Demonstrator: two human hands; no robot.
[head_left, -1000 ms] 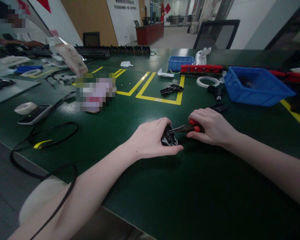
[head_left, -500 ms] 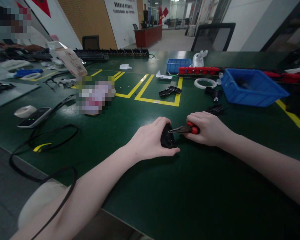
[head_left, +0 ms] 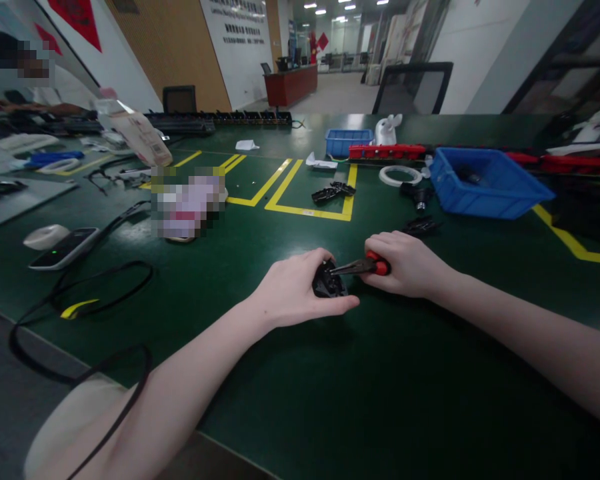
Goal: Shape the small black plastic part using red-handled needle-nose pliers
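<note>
The left hand [head_left: 300, 287] grips a small, black, plastic-looking part [head_left: 326, 285] just above the green tabletop [head_left: 405, 387]; the right hand [head_left: 405, 265] is closed around red-handled metal needle-nose pliers [head_left: 356, 267], their tips at the part. Since half a second ago the part has turned, baring more inner detail, so work on it seems ongoing. It looks hollowed and angular. Beyond lie loose black pieces [head_left: 330, 193] by yellow tape [head_left: 330, 215].
</note>
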